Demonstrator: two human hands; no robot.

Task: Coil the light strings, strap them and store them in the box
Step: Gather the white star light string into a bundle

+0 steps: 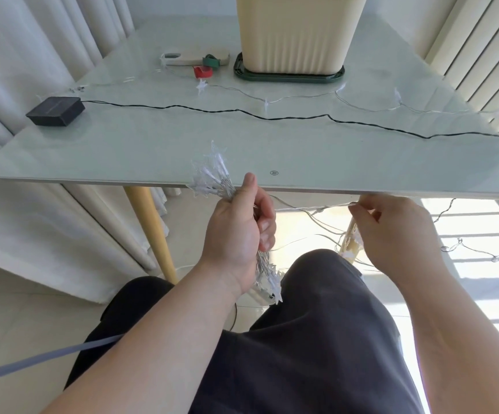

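Just below table edge, left hand grips coiled light bundle upright; right hand fingers pinch taut strand.

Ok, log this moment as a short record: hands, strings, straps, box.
left: left hand grips the coiled bundle of star lights
right: right hand pinches the loose strand running from it
uncoiled: black string with black pack; clear string, on the table
straps: red strap, green strap, lying loose
box: cream box stands on green lid, far side
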